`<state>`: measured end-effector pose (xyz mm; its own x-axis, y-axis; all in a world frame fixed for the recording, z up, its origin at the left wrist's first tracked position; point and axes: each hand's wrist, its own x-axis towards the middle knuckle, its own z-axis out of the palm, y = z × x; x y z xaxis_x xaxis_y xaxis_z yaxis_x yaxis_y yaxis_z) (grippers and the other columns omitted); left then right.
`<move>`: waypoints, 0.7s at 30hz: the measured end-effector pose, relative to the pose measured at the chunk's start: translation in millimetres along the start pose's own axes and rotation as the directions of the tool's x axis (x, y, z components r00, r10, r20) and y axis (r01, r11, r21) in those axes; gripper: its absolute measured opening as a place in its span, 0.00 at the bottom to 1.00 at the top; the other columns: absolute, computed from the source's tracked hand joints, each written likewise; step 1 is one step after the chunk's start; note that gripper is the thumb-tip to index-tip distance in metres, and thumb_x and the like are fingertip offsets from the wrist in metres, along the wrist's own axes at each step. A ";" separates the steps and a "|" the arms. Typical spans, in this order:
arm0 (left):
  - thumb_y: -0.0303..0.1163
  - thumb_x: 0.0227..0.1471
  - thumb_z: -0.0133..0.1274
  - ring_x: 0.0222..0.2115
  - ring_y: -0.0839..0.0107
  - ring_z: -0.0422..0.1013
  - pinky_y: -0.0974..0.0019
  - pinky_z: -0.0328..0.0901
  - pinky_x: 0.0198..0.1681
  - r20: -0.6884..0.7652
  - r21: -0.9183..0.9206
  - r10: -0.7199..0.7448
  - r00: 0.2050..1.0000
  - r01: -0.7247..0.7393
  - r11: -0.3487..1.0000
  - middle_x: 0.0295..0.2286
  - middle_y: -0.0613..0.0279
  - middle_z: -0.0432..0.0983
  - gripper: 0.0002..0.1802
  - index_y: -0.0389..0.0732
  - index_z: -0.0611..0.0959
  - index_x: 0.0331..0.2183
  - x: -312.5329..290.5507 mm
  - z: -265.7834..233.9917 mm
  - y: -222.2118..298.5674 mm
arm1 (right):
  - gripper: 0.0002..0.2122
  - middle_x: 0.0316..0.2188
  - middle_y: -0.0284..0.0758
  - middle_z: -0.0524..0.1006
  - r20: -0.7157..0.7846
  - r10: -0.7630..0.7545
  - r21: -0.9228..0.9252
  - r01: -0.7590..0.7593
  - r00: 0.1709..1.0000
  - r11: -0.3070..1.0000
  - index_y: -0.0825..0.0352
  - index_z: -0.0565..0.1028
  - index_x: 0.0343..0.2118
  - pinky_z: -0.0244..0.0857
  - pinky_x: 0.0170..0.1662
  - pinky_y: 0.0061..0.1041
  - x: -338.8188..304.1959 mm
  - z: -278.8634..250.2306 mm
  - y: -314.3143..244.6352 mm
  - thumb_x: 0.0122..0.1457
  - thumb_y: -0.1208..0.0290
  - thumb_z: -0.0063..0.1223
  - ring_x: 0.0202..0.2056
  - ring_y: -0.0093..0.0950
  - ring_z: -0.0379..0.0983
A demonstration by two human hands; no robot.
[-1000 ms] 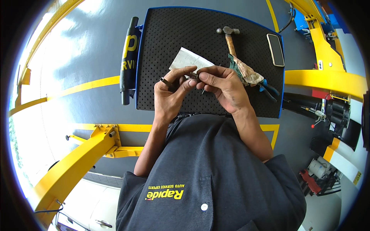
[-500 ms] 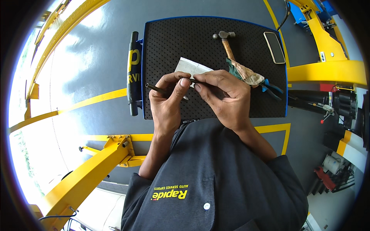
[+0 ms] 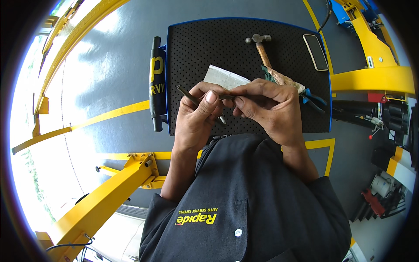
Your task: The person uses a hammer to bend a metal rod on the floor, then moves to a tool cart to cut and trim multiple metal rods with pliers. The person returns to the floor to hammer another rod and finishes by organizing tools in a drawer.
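Still pinching a small dark piece (image 3: 227, 97) between left hand (image 3: 193, 118) and right hand (image 3: 276, 112); now tilting the slim rod (image 3: 187, 94) in left hand more steeply; keeping both hands occupied.

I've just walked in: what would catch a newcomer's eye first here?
Probably the left hand and right hand pinching a thin dark piece over the black tabletop, with a dark rod jutting from the left one. Next, the hammer lying beyond the right hand, and the big yellow beam at the picture's lower left.
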<state>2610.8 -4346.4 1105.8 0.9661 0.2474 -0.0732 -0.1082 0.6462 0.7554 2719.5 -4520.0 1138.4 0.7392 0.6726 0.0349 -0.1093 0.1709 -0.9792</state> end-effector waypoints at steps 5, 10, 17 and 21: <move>0.37 0.63 0.66 0.39 0.73 0.78 0.65 0.72 0.49 0.047 -0.091 -0.031 0.998 0.035 0.995 0.39 0.60 0.84 0.14 0.39 0.84 0.45 -1.0 1.0 0.9 | 0.09 0.37 0.35 0.87 0.003 -0.010 -0.014 0.010 1.000 1.000 0.71 0.86 0.46 0.79 0.41 0.19 -1.8 0.4 -4.4 0.64 0.81 0.65 0.37 0.21 0.84; 0.35 0.59 0.70 0.41 0.70 0.78 0.61 0.72 0.51 0.152 -0.183 -0.089 0.984 0.117 0.976 0.39 0.61 0.83 0.14 0.41 0.84 0.43 1.4 -4.2 2.1 | 0.09 0.39 0.35 0.87 0.017 -0.024 -0.018 0.024 1.000 1.000 0.71 0.86 0.45 0.79 0.42 0.20 -2.0 -3.2 -7.1 0.61 0.82 0.67 0.39 0.21 0.84; 0.36 0.57 0.72 0.40 0.73 0.76 0.65 0.72 0.49 0.155 -0.171 -0.135 0.979 0.161 0.972 0.38 0.65 0.81 0.15 0.41 0.84 0.40 2.5 -7.2 -1.3 | 0.09 0.37 0.35 0.88 0.092 -0.021 -0.067 0.027 0.996 0.997 0.71 0.86 0.43 0.79 0.41 0.20 0.2 -10.1 -11.2 0.60 0.81 0.69 0.37 0.20 0.84; 0.36 0.58 0.71 0.40 0.75 0.76 0.69 0.72 0.47 0.112 -0.201 -0.104 0.988 0.124 0.972 0.38 0.65 0.81 0.15 0.41 0.85 0.42 1.4 -7.5 -5.6 | 0.08 0.35 0.35 0.88 0.091 0.008 -0.058 -0.003 0.996 0.998 0.71 0.86 0.43 0.79 0.41 0.20 0.3 -12.3 -14.7 0.60 0.80 0.69 0.36 0.19 0.84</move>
<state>2611.1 -4344.3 1096.6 0.9922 0.0970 -0.0779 -0.0319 0.8035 0.5944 2729.5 -4531.1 1150.3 0.6746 0.7368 0.0448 -0.0727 0.1267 -0.9893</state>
